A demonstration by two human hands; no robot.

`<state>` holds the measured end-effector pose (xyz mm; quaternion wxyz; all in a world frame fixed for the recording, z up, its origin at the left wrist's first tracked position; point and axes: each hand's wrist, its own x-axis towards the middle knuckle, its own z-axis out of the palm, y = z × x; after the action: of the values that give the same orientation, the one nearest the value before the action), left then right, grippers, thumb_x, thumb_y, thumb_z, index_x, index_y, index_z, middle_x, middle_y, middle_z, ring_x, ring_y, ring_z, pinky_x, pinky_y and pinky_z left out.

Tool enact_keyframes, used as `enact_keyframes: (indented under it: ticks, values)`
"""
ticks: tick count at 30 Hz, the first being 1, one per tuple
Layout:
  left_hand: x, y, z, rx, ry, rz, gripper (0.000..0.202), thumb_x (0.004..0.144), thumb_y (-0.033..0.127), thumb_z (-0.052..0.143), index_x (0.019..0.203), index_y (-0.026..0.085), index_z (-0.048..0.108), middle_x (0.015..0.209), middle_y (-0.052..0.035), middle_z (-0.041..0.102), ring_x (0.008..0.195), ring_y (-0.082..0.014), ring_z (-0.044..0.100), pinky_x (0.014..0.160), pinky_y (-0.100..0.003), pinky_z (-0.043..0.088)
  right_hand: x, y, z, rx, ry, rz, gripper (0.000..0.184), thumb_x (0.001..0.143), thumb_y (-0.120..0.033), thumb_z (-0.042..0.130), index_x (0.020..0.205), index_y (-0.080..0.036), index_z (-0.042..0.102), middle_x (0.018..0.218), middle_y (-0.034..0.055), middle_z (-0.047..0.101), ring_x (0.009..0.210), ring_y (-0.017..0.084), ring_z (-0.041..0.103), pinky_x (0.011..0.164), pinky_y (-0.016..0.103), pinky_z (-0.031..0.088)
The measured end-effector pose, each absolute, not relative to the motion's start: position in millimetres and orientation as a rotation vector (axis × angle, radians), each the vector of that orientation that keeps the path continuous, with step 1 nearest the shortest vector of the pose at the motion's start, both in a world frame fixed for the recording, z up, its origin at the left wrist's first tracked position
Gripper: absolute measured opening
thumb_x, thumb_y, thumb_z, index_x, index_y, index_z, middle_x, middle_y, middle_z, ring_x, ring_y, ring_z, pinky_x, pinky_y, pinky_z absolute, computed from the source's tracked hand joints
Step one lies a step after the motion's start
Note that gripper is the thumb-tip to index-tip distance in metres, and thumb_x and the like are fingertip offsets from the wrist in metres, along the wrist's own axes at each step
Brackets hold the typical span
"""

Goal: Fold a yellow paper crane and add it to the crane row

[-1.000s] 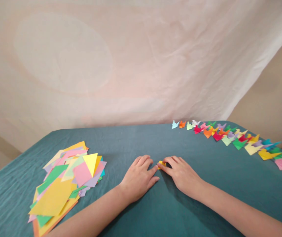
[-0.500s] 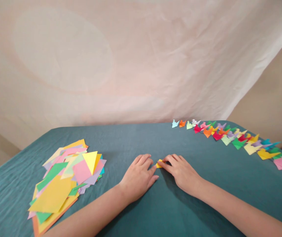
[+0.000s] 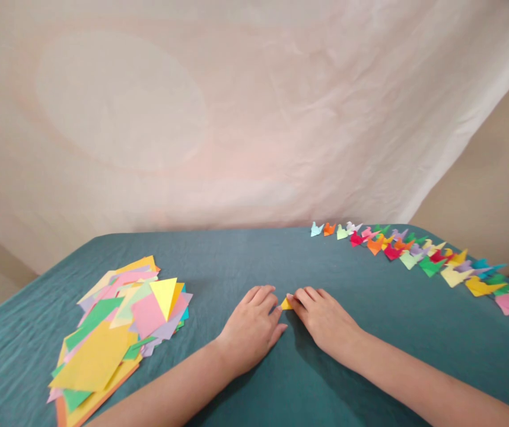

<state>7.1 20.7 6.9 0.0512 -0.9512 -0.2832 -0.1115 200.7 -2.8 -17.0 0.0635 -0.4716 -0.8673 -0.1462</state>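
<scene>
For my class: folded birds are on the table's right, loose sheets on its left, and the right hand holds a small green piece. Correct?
The colour is wrong: the head view shows the right hand holding a small yellow piece. The rest stands.

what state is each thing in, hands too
small yellow paper piece: folded, partly covered
bare right hand: pinching that piece
bare left hand: thumb apart, fingertips beside it
multicoloured paper sheets: heaped, overlapping
multicoloured paper birds: folded, clustered
dark teal cloth: spread, wrinkled at left
pale fabric backdrop: hanging, creased
</scene>
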Motion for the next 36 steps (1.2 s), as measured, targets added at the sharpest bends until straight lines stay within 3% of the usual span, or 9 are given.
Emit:
enact_keyframes:
  ticks: [14, 20, 26, 29, 33, 36]
  values:
    - [1, 21, 10, -2.995, -0.885, -0.406, 0.020, 0.087, 0.027, 0.051, 0.098, 0.015, 0.063, 0.099, -0.0080, 0.057, 0.114, -0.0251, 0.044, 0.100, -0.041, 0.034, 199, -4, -22, -1.520, -2.586, -0.447, 0.034, 0.083, -0.006, 0.044, 0.115, -0.011, 0.054, 0.103, 0.0122, 0.057, 0.092, 0.025, 0.053, 0.073, 0.036, 0.043]
    - [0, 31, 14, -3.123, -1.009, -0.534, 0.017, 0.086, 0.025, 0.051, 0.091, 0.020, 0.067, 0.096, -0.0054, 0.058, 0.100, -0.0205, 0.051, 0.090, -0.036, 0.041, 205, -5, -23, -1.496, -2.519, -0.290, 0.038, 0.082, -0.004, 0.040, 0.116, -0.011, 0.055, 0.105, 0.0122, 0.057, 0.093, 0.024, 0.052, 0.077, 0.039, 0.044]
    - [16, 50, 4, -3.112, -1.222, -0.641, 0.030, 0.078, 0.038, 0.062, 0.098, 0.016, 0.059, 0.096, -0.0062, 0.057, 0.096, -0.0213, 0.052, 0.086, -0.035, 0.043, 216, -3, -33, -1.412, -2.232, 0.027, 0.061, 0.070, 0.004, 0.035, 0.127, -0.016, 0.045, 0.116, 0.0113, 0.052, 0.099, 0.021, 0.051, 0.083, 0.038, 0.044]
    - [22, 53, -7, -3.109, -1.250, -0.735, 0.032, 0.076, 0.038, 0.064, 0.099, 0.017, 0.057, 0.097, -0.0056, 0.055, 0.096, -0.0206, 0.051, 0.085, -0.036, 0.042, 217, -1, -34, -1.399, -2.125, 0.131, 0.051, 0.077, 0.000, 0.035, 0.122, -0.018, 0.049, 0.113, 0.0090, 0.054, 0.099, 0.020, 0.053, 0.085, 0.037, 0.045]
    - [23, 51, -15, -3.093, -1.286, -0.821, 0.030, 0.075, 0.034, 0.066, 0.097, 0.018, 0.057, 0.099, -0.0052, 0.054, 0.097, -0.0207, 0.050, 0.085, -0.037, 0.042, 216, 2, -31, -1.398, -2.052, 0.190, 0.030, 0.088, -0.018, 0.041, 0.116, -0.019, 0.053, 0.107, 0.0084, 0.058, 0.096, 0.021, 0.055, 0.085, 0.038, 0.045]
    - [24, 50, -17, -3.087, -1.287, -0.884, 0.025, 0.075, 0.033, 0.066, 0.094, 0.018, 0.058, 0.099, -0.0050, 0.055, 0.098, -0.0205, 0.050, 0.086, -0.037, 0.042, 214, 2, -30, -1.405, -2.062, 0.211, 0.029, 0.087, -0.025, 0.048, 0.116, -0.019, 0.053, 0.105, 0.0084, 0.059, 0.095, 0.022, 0.055, 0.084, 0.039, 0.045]
